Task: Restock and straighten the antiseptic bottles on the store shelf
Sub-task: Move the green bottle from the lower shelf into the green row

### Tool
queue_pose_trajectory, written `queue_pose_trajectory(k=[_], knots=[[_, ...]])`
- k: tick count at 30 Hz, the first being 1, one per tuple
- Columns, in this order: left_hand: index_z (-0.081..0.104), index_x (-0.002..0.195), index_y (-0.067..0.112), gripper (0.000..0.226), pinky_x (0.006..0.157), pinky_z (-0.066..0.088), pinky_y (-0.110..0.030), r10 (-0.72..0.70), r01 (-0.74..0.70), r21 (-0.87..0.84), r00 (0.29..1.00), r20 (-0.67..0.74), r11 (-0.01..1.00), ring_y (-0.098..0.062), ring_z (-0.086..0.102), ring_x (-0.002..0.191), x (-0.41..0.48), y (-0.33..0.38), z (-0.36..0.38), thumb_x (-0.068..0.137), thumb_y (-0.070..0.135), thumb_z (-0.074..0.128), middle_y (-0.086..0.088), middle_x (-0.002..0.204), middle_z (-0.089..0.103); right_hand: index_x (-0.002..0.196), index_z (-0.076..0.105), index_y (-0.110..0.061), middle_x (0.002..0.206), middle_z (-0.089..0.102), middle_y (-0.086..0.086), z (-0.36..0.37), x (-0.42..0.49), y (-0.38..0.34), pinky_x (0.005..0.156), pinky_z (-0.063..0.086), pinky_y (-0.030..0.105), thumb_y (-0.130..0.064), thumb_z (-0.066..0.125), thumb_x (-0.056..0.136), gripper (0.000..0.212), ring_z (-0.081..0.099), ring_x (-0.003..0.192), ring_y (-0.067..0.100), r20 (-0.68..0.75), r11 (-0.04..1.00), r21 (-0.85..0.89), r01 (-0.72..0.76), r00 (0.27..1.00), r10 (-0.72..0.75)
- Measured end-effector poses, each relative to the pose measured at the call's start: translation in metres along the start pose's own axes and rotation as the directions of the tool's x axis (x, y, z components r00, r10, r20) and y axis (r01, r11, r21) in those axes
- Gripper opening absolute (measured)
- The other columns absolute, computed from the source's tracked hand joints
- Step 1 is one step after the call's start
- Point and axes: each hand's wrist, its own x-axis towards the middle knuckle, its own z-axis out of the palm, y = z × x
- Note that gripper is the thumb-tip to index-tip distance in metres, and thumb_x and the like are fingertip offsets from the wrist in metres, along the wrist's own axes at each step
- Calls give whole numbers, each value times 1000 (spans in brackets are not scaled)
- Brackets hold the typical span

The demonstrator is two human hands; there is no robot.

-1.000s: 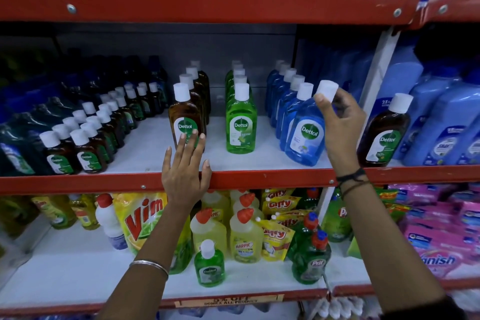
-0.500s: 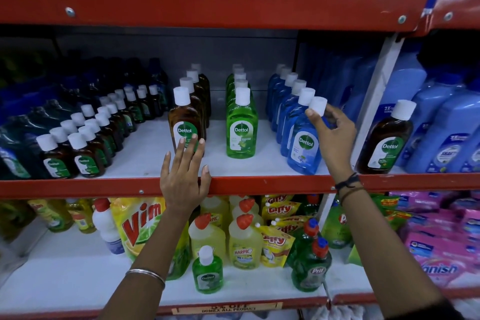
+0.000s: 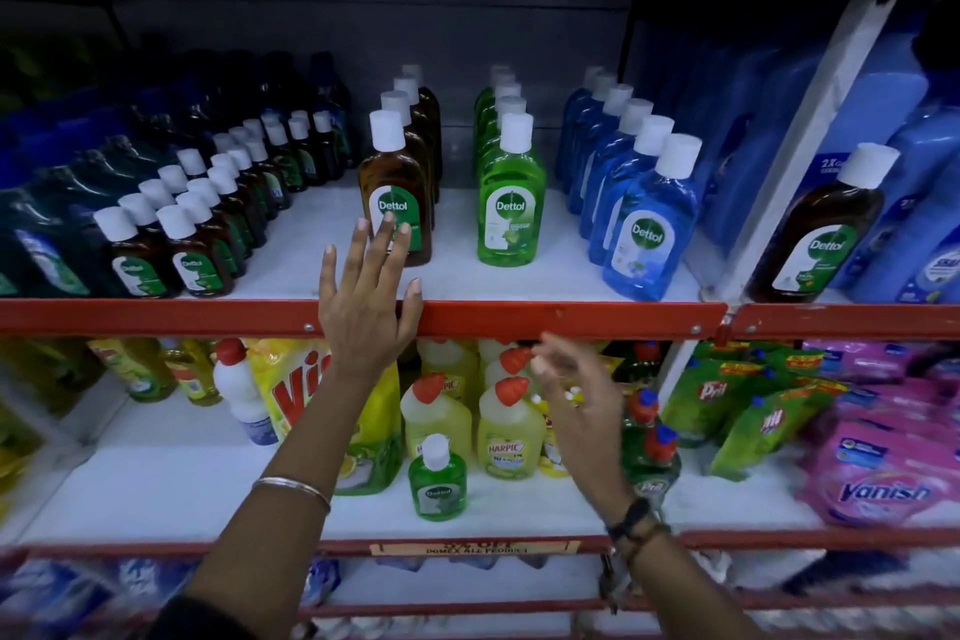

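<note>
Three rows of antiseptic bottles with white caps run back on the middle shelf (image 3: 545,314): a brown row led by a brown bottle (image 3: 396,203), a green row led by a green bottle (image 3: 511,200), and a blue row led by a blue bottle (image 3: 652,229), which stands slightly tilted near the shelf edge. My left hand (image 3: 363,307) rests open on the red shelf lip, fingers spread in front of the brown bottle. My right hand (image 3: 576,390) is blurred, open and empty, below the lip in front of the lower shelf. A small green antiseptic bottle (image 3: 438,481) stands alone on the lower shelf.
Small brown bottles (image 3: 171,244) fill the left of the middle shelf. A larger brown bottle (image 3: 821,234) and big blue bottles (image 3: 914,203) stand beyond the white upright (image 3: 810,120). Yellow cleaner bottles (image 3: 511,431), a yellow pouch (image 3: 296,390), green packs and pink packs (image 3: 883,463) crowd the lower shelf.
My right hand has let go of the front blue bottle, which now stands on the shelf, and has dropped below the shelf lip. My left hand has stayed on the lip.
</note>
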Motion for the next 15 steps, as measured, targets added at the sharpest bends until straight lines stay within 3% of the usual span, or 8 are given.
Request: queue_pose_trajectory(k=[3, 6, 8, 11, 15], knots=[[38, 148, 20, 53, 114, 26, -49, 12, -12, 5, 1000, -28, 1000, -24, 36, 143, -1, -1, 2, 99, 39, 34, -5, 151, 45, 114, 59, -35, 108, 68, -8, 30, -29, 32, 84, 47, 14, -45, 56, 86, 30, 61, 100, 0, 254, 994, -62, -88, 962, 101], [39, 147, 19, 52, 113, 28, -48, 22, -22, -2, 999, -40, 1000, -24, 37, 142, -1, -2, 3, 100, 41, 30, -5, 150, 46, 123, 56, -27, 120, 61, -9, 54, -44, 60, 90, 40, 11, -57, 59, 83, 50, 53, 109, -9, 498, 975, -159, -156, 840, 215], [40, 147, 19, 52, 112, 30, -48, 23, -24, -11, 999, -46, 1000, -24, 36, 142, -2, -3, 3, 101, 42, 27, -5, 150, 47, 130, 51, -23, 130, 56, -8, 67, -52, 73, 93, 35, 7, -59, 60, 81, 61, 49, 115, -5, 599, 960, -234, -156, 754, 269], [41, 146, 19, 52, 111, 32, -48, 32, -32, -11, 998, -59, 999, -25, 38, 142, -3, -4, 4, 100, 41, 29, -5, 149, 48, 129, 53, -21, 127, 59, -5, 81, -60, 83, 89, 38, 8, -39, 69, 84, 51, 53, 114, 7, 624, 945, -234, -229, 710, 327], [41, 146, 20, 52, 111, 32, -48, 33, -34, -6, 998, -58, 999, -26, 40, 141, -4, -4, 3, 99, 40, 33, -5, 149, 48, 114, 63, -18, 114, 70, -1, 82, -59, 87, 92, 46, 24, -27, 76, 79, 38, 63, 107, 13, 544, 930, -178, -322, 755, 365]])
